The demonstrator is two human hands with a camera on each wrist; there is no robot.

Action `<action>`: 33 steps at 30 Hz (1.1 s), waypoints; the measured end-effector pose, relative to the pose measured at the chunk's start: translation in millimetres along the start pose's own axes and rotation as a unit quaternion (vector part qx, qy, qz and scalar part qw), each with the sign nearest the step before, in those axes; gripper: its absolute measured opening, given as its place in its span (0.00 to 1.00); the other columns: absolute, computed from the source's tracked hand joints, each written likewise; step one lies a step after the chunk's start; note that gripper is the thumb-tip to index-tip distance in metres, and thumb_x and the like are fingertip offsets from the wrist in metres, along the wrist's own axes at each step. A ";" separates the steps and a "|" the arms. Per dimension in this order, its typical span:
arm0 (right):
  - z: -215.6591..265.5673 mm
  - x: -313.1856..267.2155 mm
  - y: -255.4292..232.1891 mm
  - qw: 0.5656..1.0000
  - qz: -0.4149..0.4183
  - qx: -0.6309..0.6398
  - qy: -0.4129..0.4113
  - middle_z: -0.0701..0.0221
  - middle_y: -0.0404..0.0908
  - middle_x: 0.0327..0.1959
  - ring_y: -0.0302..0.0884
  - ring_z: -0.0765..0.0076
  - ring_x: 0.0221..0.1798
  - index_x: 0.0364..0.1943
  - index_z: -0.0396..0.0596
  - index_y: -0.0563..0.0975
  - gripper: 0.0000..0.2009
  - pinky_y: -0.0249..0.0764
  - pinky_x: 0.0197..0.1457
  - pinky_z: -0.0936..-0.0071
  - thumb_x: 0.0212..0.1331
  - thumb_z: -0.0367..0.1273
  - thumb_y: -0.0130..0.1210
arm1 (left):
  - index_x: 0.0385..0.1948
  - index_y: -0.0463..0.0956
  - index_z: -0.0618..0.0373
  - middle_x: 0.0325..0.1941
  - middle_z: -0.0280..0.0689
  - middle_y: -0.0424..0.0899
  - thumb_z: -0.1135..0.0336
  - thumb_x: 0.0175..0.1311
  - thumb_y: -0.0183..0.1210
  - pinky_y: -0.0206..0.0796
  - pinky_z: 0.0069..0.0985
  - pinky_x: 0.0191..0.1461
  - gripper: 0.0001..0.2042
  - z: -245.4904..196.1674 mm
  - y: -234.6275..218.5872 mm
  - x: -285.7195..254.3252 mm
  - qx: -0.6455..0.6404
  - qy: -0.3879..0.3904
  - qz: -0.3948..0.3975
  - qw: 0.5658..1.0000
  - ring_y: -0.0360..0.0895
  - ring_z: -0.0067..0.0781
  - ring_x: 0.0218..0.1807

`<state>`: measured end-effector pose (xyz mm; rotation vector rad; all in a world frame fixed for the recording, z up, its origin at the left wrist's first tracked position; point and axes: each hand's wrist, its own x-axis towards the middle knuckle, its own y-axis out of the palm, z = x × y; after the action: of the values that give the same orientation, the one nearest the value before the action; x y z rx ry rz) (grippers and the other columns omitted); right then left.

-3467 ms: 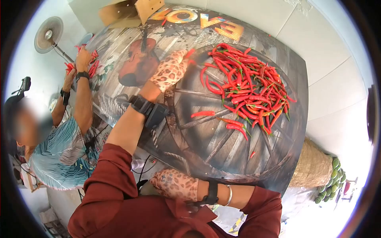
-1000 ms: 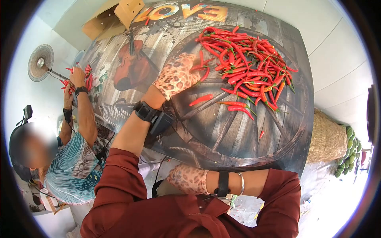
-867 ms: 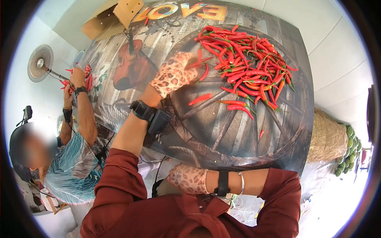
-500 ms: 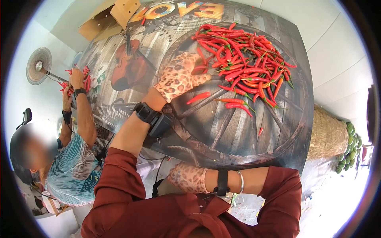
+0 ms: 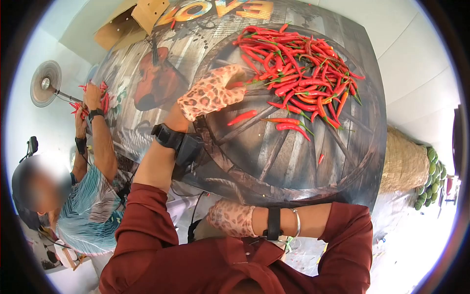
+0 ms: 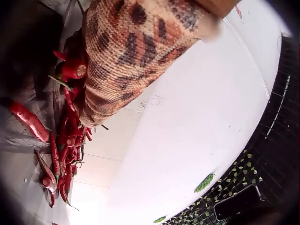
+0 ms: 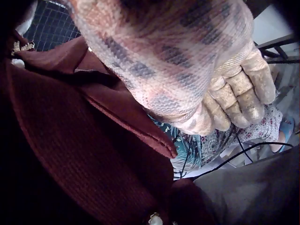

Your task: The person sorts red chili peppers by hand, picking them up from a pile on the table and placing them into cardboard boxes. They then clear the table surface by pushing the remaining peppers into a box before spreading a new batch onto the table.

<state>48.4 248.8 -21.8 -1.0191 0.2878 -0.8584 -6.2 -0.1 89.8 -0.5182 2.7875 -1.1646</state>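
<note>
In the head view, a heap of red chili peppers (image 5: pixel 313 83) with green stems lies on the printed tabletop (image 5: pixel 289 161). My left hand (image 5: pixel 210 93), in a leopard-print glove, is at the heap's left edge. Its thumb and fingers curl round a red chili pepper (image 5: pixel 237 85), mostly hidden by the glove. The left wrist view shows the gloved back of this hand (image 6: pixel 131 56) with cut-looking red ends beside the fingers. My right hand (image 5: pixel 231 218), gloved alike, stays below the table edge by my body; the right wrist view shows its stained fingers (image 7: pixel 241 96) loosely bent and holding nothing.
Loose chili peppers (image 5: pixel 292 128) lie in front of the heap. Across the table's left end, another person (image 5: pixel 88 206) handles red chilies. A cardboard box (image 5: pixel 132 22) stands at the back left, a fan (image 5: pixel 46 83) beyond, and a woven sack (image 5: pixel 404 161) at right.
Half a second ago my left thumb reached out toward the heap; now it is drawn in against the chili, and the hand sits slightly farther left. My right hand stays put.
</note>
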 end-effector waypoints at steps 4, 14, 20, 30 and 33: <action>1.9 2.2 -11.8 0.999 0.032 -0.037 0.003 0.70 0.81 0.27 0.80 0.68 0.35 0.29 0.49 0.81 0.07 0.73 0.39 0.72 0.48 0.31 0.52 | 0.44 0.73 0.60 0.37 0.37 0.80 0.69 0.58 0.59 0.68 0.23 0.47 0.13 -6.2 1.1 -2.0 -0.024 0.019 0.030 0.999 0.76 0.25 0.41; -5.4 -7.3 6.3 1.000 0.008 0.028 0.005 0.63 0.74 0.34 0.75 0.59 0.38 0.37 0.40 0.70 0.13 0.71 0.46 0.68 0.46 0.31 0.50 | 0.52 0.71 0.57 0.57 0.46 0.74 0.59 0.53 0.62 0.64 0.34 0.61 0.24 -29.4 9.5 -13.4 0.165 0.110 0.088 0.976 0.72 0.46 0.58; -9.7 -9.8 71.2 0.998 -0.013 -0.035 0.041 0.64 0.74 0.36 0.74 0.60 0.42 0.39 0.42 0.71 0.13 0.70 0.52 0.69 0.49 0.31 0.49 | 0.52 0.71 0.56 0.56 0.46 0.74 0.62 0.52 0.61 0.64 0.34 0.61 0.23 -11.7 27.9 -9.1 0.171 0.126 0.033 0.977 0.72 0.46 0.57; -28.1 -9.0 73.2 1.000 -0.018 0.014 0.017 0.65 0.75 0.42 0.74 0.64 0.49 0.42 0.45 0.74 0.11 0.69 0.56 0.71 0.56 0.29 0.47 | 0.50 0.70 0.54 0.54 0.46 0.72 0.75 0.50 0.57 0.60 0.35 0.64 0.21 -29.9 6.0 13.6 0.165 0.094 -0.055 0.980 0.68 0.48 0.60; -24.6 -2.2 96.6 1.000 -0.019 0.014 0.012 0.65 0.76 0.42 0.74 0.64 0.49 0.42 0.45 0.75 0.11 0.70 0.55 0.72 0.56 0.29 0.47 | 0.55 0.68 0.54 0.59 0.45 0.70 0.79 0.49 0.54 0.55 0.34 0.69 0.26 -8.4 -1.2 46.2 0.187 0.165 -0.121 0.961 0.63 0.46 0.65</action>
<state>80.2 258.3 -115.9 -0.9920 0.2781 -0.9073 -51.0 -10.7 99.3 -0.6950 2.6996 -1.9431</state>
